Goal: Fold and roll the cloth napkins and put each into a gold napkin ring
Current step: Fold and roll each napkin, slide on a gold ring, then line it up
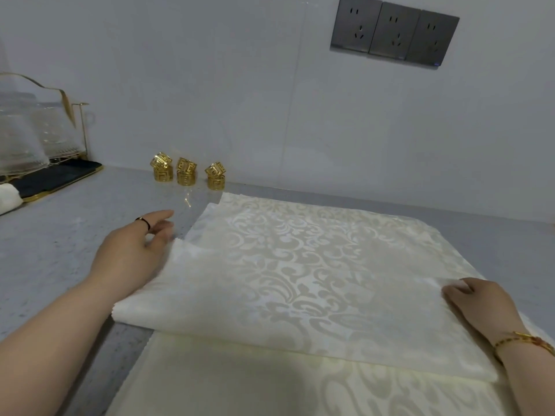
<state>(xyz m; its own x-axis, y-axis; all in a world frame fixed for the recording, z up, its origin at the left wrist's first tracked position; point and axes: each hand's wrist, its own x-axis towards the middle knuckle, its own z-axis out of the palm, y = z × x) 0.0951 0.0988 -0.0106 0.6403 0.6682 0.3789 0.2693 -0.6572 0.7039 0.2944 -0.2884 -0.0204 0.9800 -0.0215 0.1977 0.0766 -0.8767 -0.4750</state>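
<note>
A cream damask folded napkin (pixel 300 265) lay across the middle of the grey countertop (pixel 60 250), its doubled edge nearest the person and its far edge reaching toward the wall. It rested partly on a second napkin (pixel 240 385) of the same patterned cloth, which was spread flat under it at the near edge of the view. The left hand (pixel 132 253) was at the folded napkin's left edge, with the fingers reaching out loosely over the counter and a dark finger ring (pixel 143 221) on one of them. The cloth covered the thumb side of that hand and the fingers were blurred, so it could not be told whether the hand gripped the cloth or only touched it. The right hand (pixel 480 301) was at the napkin's right edge with its fingers curled down and pinching the top layer, and a gold bracelet (pixel 522 340) circled the wrist. Six gold napkin rings (pixel 186 172) stood by the wall beyond the napkin's far left corner, in three pairs, each upper ring tilted on the lower one. To the far left, clear glasses (pixel 30 139) hung on a gold rack over a black tray (pixel 57 178), with a white rolled towel (pixel 9 199) beside it. Three grey wall sockets (pixel 393 34) were set high on the wall.
</note>
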